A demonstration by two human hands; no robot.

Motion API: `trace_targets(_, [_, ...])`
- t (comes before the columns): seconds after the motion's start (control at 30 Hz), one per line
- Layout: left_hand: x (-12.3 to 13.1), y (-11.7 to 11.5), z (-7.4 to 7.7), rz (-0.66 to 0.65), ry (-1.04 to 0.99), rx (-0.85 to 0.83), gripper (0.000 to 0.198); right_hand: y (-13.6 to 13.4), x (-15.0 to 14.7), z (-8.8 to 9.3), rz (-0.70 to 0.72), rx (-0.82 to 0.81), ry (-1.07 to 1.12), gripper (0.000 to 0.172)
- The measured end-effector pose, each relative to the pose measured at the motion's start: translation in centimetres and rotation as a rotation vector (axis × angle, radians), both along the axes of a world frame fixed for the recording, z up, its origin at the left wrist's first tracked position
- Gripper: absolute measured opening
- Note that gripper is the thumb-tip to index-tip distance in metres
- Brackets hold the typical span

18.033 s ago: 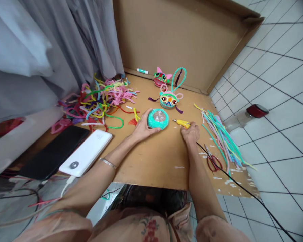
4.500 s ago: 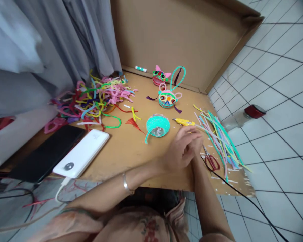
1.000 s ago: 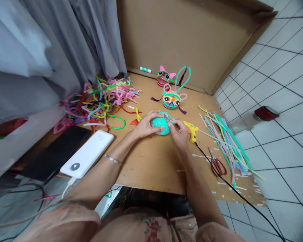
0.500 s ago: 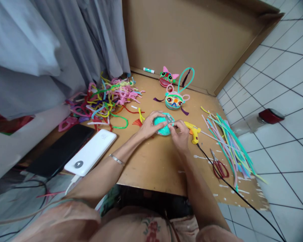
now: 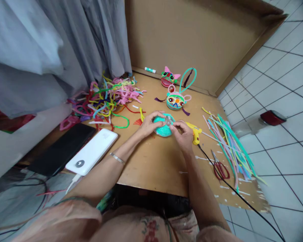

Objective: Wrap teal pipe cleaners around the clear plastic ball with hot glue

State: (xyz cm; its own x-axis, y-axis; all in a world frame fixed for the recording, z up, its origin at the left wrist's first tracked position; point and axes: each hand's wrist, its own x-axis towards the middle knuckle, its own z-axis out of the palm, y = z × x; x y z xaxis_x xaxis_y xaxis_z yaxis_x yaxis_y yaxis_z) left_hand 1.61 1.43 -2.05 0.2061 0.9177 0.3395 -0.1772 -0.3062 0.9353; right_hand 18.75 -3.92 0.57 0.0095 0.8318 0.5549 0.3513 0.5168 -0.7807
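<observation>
A round ball wrapped in turquoise pipe cleaner (image 5: 164,131) sits between my hands over the table, with a clear, uncovered patch near its upper right. My left hand (image 5: 150,125) grips it from the left, thumb across the front and fingers over the top. At the right edge of that ball, my right hand (image 5: 182,133) pinches with thumb and forefinger; the turquoise strand between them is small and partly hidden. Just right of this hand lies a yellow glue gun (image 5: 196,132). Behind stands a finished-looking lion head (image 5: 176,101) with pink loop ears.
Tangled pipe cleaners (image 5: 116,94) lie at the left, and straight ones (image 5: 233,148) at the right beside red-handled scissors (image 5: 220,168). A white power bank (image 5: 92,151) and a black phone (image 5: 63,148) are near my left forearm. The glue gun's cord (image 5: 227,185) crosses the right side.
My right thumb and forefinger have shifted slightly along the ball's right edge, and more of its clear patch shows. My left hand keeps its grip.
</observation>
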Motion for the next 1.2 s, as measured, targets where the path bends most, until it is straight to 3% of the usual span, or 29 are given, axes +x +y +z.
trace_targets(0.33, [0.1,-0.3,0.4,-0.004,-0.041,0.01,0.017,-0.1,-0.3,-0.1,0.048,-0.039,0.047,0.014])
trace_targets(0.53, [-0.2,-0.3,0.1,-0.029,0.106,0.11,0.03,0.5,-0.2,-0.7,-0.017,-0.178,0.284,0.026])
trace_targets(0.8, [-0.7,-0.5,0.4,-0.006,0.364,0.271,0.039,0.8,0.2,-1.0,0.007,-0.226,0.481,0.031])
trace_targets(1.2, [-0.3,-0.4,0.1,0.012,0.368,0.349,0.044,0.5,-0.3,-0.5,0.03,-0.265,0.582,0.034])
